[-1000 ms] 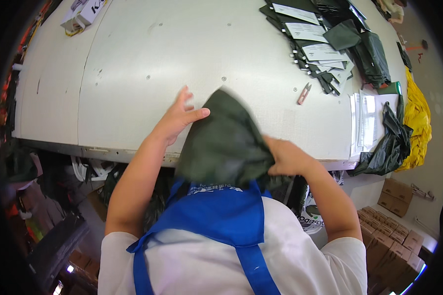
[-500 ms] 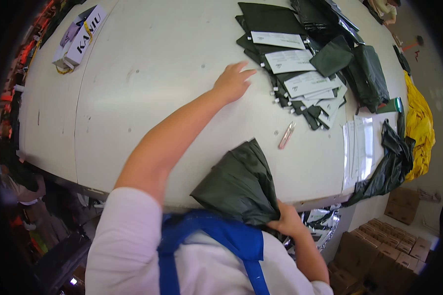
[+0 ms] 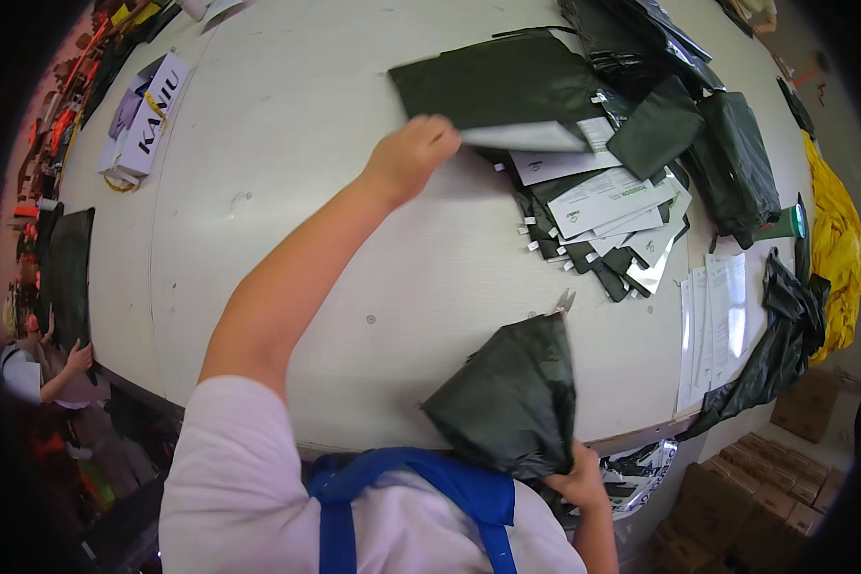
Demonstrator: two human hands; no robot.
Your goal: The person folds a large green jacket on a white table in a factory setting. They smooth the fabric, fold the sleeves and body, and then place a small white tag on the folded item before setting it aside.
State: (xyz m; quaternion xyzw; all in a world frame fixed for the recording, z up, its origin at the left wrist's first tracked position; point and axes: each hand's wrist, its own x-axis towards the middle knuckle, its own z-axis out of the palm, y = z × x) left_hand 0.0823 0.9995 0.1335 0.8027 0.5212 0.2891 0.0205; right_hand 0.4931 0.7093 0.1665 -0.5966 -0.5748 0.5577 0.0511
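My left hand [image 3: 411, 158] is closed on the near corner of a flat dark green fabric pouch [image 3: 497, 86], whose near edge and white card are blurred. Beneath and beside it lies a fanned pile of dark pouches with white printed cards [image 3: 603, 203] and small white tags. At the table's near edge, my right hand [image 3: 579, 478] grips the gathered lower end of a dark green fabric bag [image 3: 512, 392], which spreads out over the tabletop. Behind that bag's upper corner show the tips of thread snips [image 3: 566, 300]; their handle is hidden.
A folded dark green pouch [image 3: 658, 127] and dark plastic-wrapped bundles [image 3: 734, 167] flank the pile. Yellow cloth [image 3: 837, 258] hangs at right, above cardboard boxes [image 3: 761, 488]. A white box [image 3: 148, 115] stands far left; below it, another person's hand [image 3: 78, 359] touches a dark panel [image 3: 67, 277].
My left hand has closed on the top pouch and drawn it leftward off the pile. The bag in my right hand has shifted right, now partly covering the snips. Another person's hand has appeared at left.
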